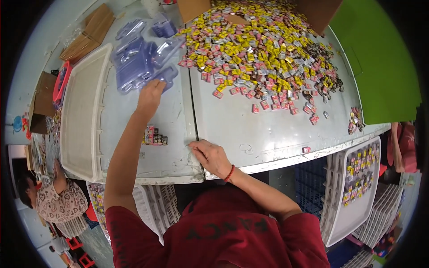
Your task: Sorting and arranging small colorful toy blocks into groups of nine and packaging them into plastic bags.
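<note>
My left hand (152, 93) reaches forward to a loose pile of clear, bluish plastic blister shells (136, 62). Its fingers are closed on the edge of the nearest blister shell (166, 77). On the table by the seam, my right hand (212, 158) rests with its fingers curled and nothing visible in them. Between my arms sits a small block of packed little boxes (155, 136), pink and black, partly hidden by my left forearm. A large heap of tiny yellow, pink, silver and black boxes (263, 49) covers the far right of the table.
At left lies a shallow white tray (80, 116), with cardboard (89, 33) beyond it. A green panel (384, 58) borders the table's right side. Below the front edge stand white trays, one (353, 201) holding rows of small boxes. Other people (62, 196) work at both sides.
</note>
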{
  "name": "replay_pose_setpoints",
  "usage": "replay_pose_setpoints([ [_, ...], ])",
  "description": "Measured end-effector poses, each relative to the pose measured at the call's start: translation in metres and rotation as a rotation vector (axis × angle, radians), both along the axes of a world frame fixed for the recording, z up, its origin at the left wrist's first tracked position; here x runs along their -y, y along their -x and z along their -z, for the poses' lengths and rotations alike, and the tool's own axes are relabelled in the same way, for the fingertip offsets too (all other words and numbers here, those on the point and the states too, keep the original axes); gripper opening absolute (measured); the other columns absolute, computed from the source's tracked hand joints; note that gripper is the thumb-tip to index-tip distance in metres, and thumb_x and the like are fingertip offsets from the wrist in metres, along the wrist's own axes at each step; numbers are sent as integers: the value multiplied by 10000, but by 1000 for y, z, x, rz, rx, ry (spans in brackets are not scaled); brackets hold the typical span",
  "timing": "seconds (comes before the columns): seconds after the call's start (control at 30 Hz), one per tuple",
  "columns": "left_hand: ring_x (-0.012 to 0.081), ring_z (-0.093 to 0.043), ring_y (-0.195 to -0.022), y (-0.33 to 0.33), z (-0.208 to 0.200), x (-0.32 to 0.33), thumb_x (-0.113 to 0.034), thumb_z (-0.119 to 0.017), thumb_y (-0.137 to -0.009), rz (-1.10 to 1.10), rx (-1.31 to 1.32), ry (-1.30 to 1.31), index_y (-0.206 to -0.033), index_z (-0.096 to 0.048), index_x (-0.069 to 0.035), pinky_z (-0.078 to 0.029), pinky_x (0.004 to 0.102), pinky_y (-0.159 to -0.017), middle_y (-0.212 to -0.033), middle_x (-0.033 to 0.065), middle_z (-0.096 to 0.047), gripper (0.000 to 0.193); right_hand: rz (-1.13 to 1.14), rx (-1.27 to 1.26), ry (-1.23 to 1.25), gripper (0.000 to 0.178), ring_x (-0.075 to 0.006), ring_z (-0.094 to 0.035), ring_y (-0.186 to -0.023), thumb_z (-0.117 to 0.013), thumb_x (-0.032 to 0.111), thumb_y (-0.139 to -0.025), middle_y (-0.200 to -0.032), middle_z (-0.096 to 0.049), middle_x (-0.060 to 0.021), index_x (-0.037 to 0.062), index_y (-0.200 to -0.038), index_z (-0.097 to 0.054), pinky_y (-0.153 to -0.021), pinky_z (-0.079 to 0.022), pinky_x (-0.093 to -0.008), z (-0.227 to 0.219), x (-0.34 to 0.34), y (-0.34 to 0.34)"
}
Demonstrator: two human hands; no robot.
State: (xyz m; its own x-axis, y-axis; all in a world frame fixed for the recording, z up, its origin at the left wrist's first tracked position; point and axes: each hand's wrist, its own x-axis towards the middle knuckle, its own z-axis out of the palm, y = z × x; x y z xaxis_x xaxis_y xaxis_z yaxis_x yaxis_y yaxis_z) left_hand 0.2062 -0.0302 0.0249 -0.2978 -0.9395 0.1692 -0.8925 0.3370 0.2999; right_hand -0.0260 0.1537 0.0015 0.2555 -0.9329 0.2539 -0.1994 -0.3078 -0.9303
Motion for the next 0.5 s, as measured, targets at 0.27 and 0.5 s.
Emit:
replay_pose_setpoints([
  [0.27,197,-575,-599,-14,-22,22,-214,-698,-818,-255,-363,-334,-829,-687,-7,-449,306,-595,-683,94,-638,208,-25,22,3,169,-339,-631,-777,-570,45,-857,-915,-638,-145,30,-1023,-602,-692,-510,-388,0,0,1],
  [0.5,204,-613,-746,44,-53,-24,-160,-683,-829,-97,-357,277,-888,-668,-35,-479,294,-707,-841,77,-659,139,352,-266,393,274,-377,-555,-1005,-591,4,-778,-1023,-608,-181,2,-1053,-587,-877,-450,-430,-2,45,70],
])
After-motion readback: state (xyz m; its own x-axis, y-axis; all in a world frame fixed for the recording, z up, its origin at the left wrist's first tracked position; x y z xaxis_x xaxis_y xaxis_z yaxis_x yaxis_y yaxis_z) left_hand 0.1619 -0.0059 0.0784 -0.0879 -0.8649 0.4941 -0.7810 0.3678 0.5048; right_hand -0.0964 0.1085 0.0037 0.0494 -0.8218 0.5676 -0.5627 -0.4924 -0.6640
